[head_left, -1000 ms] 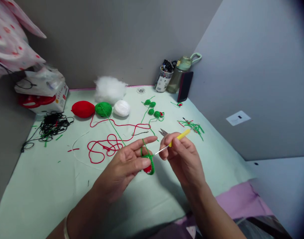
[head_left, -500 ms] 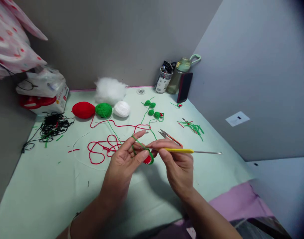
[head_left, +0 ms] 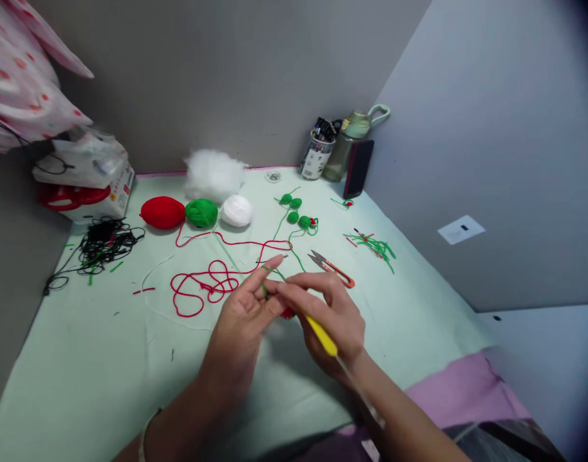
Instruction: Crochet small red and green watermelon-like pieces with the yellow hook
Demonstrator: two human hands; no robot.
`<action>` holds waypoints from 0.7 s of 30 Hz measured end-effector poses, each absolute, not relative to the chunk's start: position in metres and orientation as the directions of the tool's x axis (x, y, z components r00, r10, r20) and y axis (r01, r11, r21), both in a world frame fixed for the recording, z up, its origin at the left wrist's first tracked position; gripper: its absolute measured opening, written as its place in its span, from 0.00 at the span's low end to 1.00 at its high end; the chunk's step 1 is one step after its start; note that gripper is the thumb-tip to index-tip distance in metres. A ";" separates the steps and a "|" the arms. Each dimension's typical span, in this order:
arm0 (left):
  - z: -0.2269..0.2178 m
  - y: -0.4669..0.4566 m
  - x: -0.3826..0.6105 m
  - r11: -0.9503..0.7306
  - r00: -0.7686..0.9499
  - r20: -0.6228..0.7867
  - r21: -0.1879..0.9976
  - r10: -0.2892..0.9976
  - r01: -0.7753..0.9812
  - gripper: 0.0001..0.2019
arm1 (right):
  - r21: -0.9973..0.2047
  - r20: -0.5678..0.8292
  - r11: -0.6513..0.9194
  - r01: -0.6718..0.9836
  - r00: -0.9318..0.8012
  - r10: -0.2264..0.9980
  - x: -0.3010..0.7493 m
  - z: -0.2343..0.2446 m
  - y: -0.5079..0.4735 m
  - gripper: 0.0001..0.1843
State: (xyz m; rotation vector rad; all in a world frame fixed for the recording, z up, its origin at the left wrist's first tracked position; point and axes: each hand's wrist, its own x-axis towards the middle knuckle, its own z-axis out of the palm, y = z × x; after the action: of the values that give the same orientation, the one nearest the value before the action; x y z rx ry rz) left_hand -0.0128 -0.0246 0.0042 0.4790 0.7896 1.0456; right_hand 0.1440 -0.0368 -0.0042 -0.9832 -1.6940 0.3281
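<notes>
Over the middle of the table, my left hand [head_left: 243,317] pinches a small red and green crochet piece [head_left: 288,314], mostly hidden by my fingers. Green yarn [head_left: 274,270] runs over its raised forefinger. My right hand [head_left: 335,314] is closed round a crochet hook with a yellow handle [head_left: 322,335]; the hook's near metal end points down toward my right forearm, blurred. Its working tip is hidden between my hands, close to the piece. Thread snips with orange handles [head_left: 339,272] lie just beyond my right hand.
Red [head_left: 162,212], green [head_left: 201,213] and white [head_left: 236,211] yarn balls sit behind loose red yarn [head_left: 188,294]. White stuffing [head_left: 215,175], a pen cup [head_left: 317,157], a bottle [head_left: 336,160] and a phone [head_left: 358,169] stand at the back. Black yarn [head_left: 101,247] lies left.
The crochet hook has swung from lying level, pointing right, to slanting down toward me as my right hand turned. My right fingers now cover more of the crochet piece.
</notes>
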 end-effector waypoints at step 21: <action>0.007 -0.022 -0.011 0.411 0.258 -0.321 0.736 0.911 -0.538 0.20 | -0.894 0.447 0.443 0.073 0.070 0.892 0.139 0.000 -0.028 0.09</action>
State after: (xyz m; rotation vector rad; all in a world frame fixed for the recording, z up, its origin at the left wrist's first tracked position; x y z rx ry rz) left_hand -0.0109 -0.0221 0.0066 0.5462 0.8152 1.0511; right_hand 0.1391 -0.0283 0.0003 -0.9392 -1.3703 0.7782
